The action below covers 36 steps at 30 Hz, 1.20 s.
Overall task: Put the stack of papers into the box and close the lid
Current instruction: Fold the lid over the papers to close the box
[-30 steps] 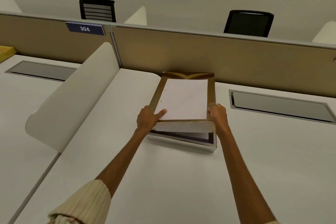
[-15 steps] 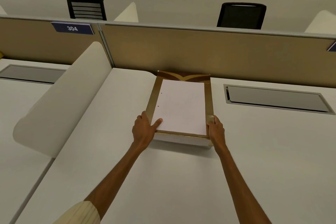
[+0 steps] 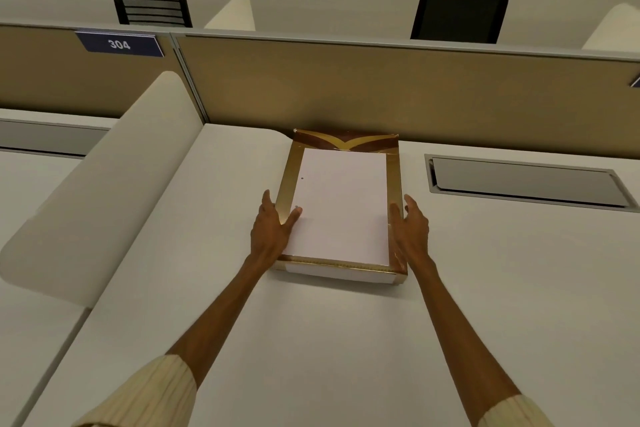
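Note:
A gold box (image 3: 341, 274) lies on the white desk (image 3: 311, 340), its far end against the partition. Its lid (image 3: 341, 204), gold-edged with a white centre panel, sits flat on it, shut. My left hand (image 3: 272, 229) holds the lid's left edge, thumb on top and fingers along the side. Beside the right edge, my right hand (image 3: 412, 232) has its fingers apart, with only the thumb at the gold rim. No stack of papers shows outside the box, and the lid hides the inside.
A tan partition (image 3: 381, 90) with a "304" sign (image 3: 118, 44) closes the desk's far side. A curved white divider (image 3: 104, 184) stands to the left. A grey cable hatch (image 3: 526, 180) is set into the desk on the right. Two black chairs (image 3: 150, 2) (image 3: 459, 15) stand beyond.
The lid, held raised above the box base a second ago, has come down flat onto the box. My right hand's fingers have spread off the lid's edge.

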Tool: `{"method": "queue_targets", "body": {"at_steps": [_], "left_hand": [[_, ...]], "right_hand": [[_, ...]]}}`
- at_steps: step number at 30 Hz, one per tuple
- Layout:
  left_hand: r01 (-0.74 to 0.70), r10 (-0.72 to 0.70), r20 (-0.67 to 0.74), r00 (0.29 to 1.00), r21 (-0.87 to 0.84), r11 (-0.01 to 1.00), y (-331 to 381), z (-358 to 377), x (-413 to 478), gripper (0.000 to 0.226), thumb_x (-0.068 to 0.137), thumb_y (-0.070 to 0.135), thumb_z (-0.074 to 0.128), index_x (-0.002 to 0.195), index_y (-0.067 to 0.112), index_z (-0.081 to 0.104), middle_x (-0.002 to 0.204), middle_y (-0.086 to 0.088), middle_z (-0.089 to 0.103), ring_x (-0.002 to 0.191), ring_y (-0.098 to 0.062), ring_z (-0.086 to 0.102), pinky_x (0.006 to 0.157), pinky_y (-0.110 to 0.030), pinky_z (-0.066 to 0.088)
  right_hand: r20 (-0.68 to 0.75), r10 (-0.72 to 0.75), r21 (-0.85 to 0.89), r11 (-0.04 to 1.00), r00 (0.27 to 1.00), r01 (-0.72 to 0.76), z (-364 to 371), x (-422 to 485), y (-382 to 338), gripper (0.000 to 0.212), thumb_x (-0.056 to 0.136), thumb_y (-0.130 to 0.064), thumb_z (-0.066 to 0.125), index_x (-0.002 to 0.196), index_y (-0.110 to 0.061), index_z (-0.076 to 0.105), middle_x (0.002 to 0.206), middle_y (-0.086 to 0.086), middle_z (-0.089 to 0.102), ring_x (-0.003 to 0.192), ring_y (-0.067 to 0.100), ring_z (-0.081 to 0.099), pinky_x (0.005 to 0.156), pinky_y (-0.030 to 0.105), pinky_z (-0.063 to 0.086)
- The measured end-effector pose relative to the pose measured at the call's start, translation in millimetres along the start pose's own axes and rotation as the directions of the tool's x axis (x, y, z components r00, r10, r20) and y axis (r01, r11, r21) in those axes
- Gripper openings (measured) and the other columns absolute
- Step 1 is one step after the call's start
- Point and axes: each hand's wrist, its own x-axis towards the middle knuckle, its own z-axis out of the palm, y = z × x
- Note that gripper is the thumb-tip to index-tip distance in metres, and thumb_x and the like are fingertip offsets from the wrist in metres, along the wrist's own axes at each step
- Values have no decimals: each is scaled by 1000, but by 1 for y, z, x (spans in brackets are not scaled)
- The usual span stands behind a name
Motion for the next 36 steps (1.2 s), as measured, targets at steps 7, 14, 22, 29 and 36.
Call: {"method": "queue_targets", "body": {"at_steps": [7, 14, 22, 29, 36], "left_hand": [[-38, 43, -58, 997, 76, 996, 37, 5, 68, 63, 99, 40, 47, 152, 13, 27, 147, -14, 51, 130, -36, 55, 109, -48, 43], [249, -249, -228, 941, -29, 968, 44, 10, 131, 49, 99, 43, 46, 103, 1, 72, 104, -16, 75, 95, -34, 72, 90, -41, 54], [328, -335, -144, 931, -69, 942, 29, 20, 162, 51, 89, 50, 62, 109, 3, 71, 108, -14, 74, 96, -33, 71, 93, -41, 55], [256, -272, -264, 925, -96, 962, 33, 29, 152, 46, 90, 43, 63, 106, 0, 72, 105, -18, 75, 92, -35, 72, 83, -37, 55], [86, -71, -244, 967, 54, 995, 38, 35, 131, 36, 99, 37, 49, 115, 7, 60, 119, -14, 66, 106, -28, 65, 93, -36, 53]], "right_hand": [[-167, 10, 155, 988, 986, 16, 17, 62, -26, 34, 96, -25, 57, 120, -2, 63, 118, 16, 68, 108, 31, 65, 97, 41, 53], [-259, 281, 371, 912, 924, -174, 25, 115, -17, 36, 85, -30, 73, 108, -2, 74, 106, 15, 75, 97, 32, 71, 90, 44, 57], [-268, 364, 388, 888, 892, -246, 36, 136, -5, 33, 83, -30, 74, 98, -1, 74, 94, 17, 75, 85, 33, 72, 77, 36, 57], [-332, 309, 304, 930, 891, -208, 42, 135, -2, 33, 86, -29, 71, 101, 0, 75, 96, 17, 76, 87, 32, 72, 77, 33, 55], [-344, 179, 150, 980, 922, -134, 42, 123, -4, 33, 93, -33, 60, 105, -4, 72, 105, 15, 74, 96, 31, 69, 83, 33, 53]]}}
